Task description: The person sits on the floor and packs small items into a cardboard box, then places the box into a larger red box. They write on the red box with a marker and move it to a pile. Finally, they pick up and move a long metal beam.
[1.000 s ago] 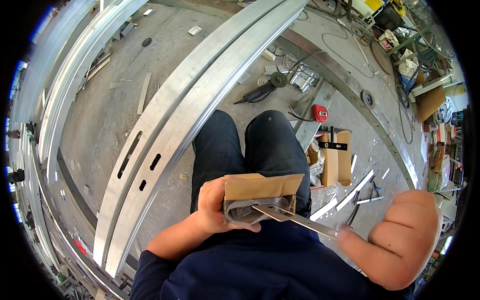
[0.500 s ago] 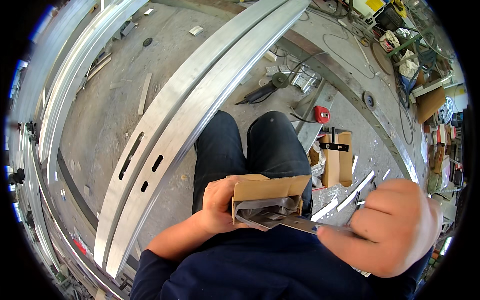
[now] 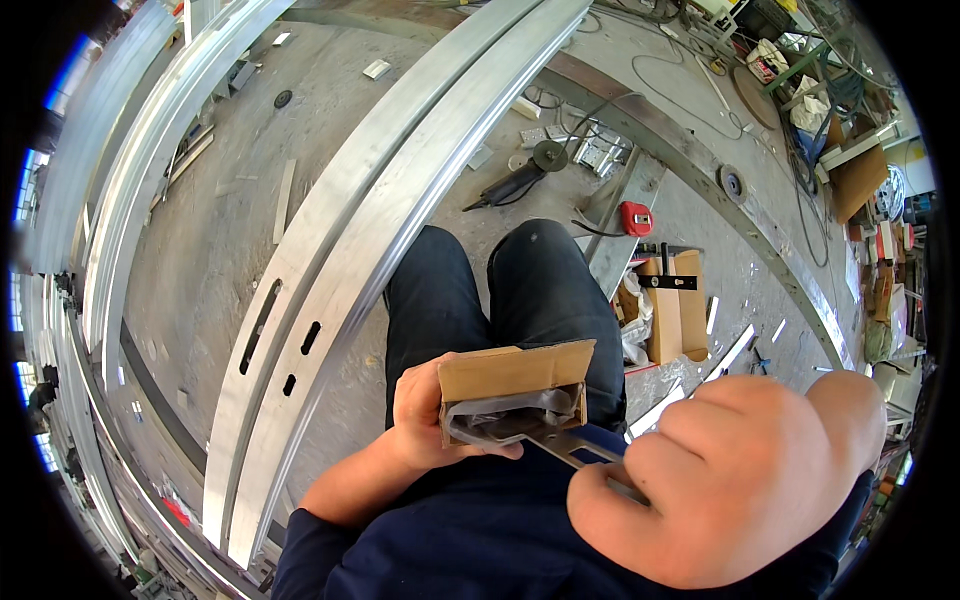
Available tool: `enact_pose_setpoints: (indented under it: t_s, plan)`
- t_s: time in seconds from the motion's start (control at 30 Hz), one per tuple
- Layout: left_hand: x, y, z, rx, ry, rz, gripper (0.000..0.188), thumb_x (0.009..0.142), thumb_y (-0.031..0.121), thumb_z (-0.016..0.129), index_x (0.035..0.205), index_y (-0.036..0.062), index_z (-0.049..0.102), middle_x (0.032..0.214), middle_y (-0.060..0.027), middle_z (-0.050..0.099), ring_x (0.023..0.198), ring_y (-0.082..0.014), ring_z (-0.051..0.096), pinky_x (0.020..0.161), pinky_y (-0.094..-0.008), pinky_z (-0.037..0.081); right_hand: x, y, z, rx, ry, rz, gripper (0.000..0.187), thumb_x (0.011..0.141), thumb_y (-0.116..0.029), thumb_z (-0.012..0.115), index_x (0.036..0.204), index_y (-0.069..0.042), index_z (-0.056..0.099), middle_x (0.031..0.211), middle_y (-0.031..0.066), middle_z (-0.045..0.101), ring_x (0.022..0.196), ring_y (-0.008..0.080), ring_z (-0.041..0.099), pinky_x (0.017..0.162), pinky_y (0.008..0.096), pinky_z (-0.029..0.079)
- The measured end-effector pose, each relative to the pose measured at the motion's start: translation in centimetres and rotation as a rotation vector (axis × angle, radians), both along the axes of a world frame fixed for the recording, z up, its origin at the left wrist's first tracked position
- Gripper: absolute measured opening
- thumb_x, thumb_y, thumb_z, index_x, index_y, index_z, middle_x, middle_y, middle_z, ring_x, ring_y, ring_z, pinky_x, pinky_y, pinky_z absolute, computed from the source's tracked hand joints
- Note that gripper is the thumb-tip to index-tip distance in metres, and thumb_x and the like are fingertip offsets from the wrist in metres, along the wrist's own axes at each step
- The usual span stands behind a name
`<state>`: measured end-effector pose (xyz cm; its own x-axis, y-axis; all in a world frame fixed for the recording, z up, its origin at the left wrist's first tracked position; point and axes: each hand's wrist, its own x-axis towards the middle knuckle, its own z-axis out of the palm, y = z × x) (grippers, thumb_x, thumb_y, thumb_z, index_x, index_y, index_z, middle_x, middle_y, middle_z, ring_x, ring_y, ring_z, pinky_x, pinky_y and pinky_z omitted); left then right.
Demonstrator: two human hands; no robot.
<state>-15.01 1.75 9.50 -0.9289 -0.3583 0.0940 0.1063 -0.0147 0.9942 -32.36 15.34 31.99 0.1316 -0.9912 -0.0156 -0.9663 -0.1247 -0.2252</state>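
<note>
My left hand (image 3: 420, 415) grips the near cardboard box (image 3: 515, 373); at its mouth's right side, my right hand (image 3: 710, 480) holds a metal plate (image 3: 556, 443), probably stiff and slick, best gripped by its edges

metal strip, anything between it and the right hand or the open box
Between the metal strip and the right hand, nothing visible: the hand grips it. In the open cardboard box, crumpled plastic bunches near the strip's end; whether it blocks the strip is unclear.
</note>
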Motion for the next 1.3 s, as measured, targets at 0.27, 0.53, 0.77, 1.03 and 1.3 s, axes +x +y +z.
enact_pose_setpoints:
  t_s: [0.27,0.53,0.77,1.03,1.3]
  plan:
    - [-1.2,0.4,0.9,-0.276,0.184,0.062,0.072,0.057,0.032,0.096,0.108,-0.0069,0.061,0.102,-0.0209,0.071,0.093,-0.0347,0.073,0.079,-0.0366,0.058,-0.3,0.4,-3.2,-0.006,0.039,0.117,0.023,0.057,-0.02,0.07,0.079,-0.015,0.068,0.058,-0.0037,0.037,0.048,0.0108,0.041,0.041,0.0261,0.025]
    - [-0.8,0.3,-0.2,-0.218,0.182,0.079,0.072,0.057,0.035,0.096,0.107,-0.005,0.062,0.107,-0.0186,0.071,0.091,-0.0315,0.073,0.078,-0.0351,0.058,-1.4,0.2,-3.0,0.021,-0.151,0.023,0.026,0.07,-0.015,0.07,0.095,-0.007,0.068,0.07,0.0018,0.056,0.056,0.0149,0.058,0.043,0.0288,0.041]
    - [-0.6,-0.9,0.2,-0.347,0.166,0.051,0.077,0.057,0.041,0.095,0.11,-0.0043,0.061,0.104,-0.0165,0.071,0.088,-0.0299,0.073,0.075,-0.0335,0.057,-3.5,0.6,-4.8,-0.057,-0.301,-0.113,0.019,0.076,-0.016,0.075,0.083,-0.007,0.061,0.072,0.0029,0.053,0.061,0.0204,0.056,0.05,0.0342,0.044]
    - [-1.2,-1.6,-0.8,-0.095,0.117,0.144,0.076,0.069,0.04,0.09,0.12,-0.0044,0.056,0.106,-0.0139,0.071,0.093,-0.0217,0.071,0.078,-0.0307,0.055,-1.7,0.5,-12.2,-0.353,-0.37,-0.258,0.053,0.057,-0.017,0.091,0.106,-0.009,0.073,0.104,0.0115,0.057,0.091,0.0285,0.057,0.075,0.0375,0.049]
    - [-3.0,-1.8,-2.2,0.05,0.229,0.152,0.066,0.082,0.033,0.083,0.124,-0.0041,0.048,0.112,-0.0117,0.066,0.103,-0.0172,0.063,0.088,-0.0316,0.051,-2.3,0.4,-17.6,-0.489,-1.076,-0.422,0.047,0.077,-0.009,0.084,0.108,-0.004,0.049,0.131,0.0169,0.041,0.108,0.0228,0.055,0.088,0.0355,0.052]
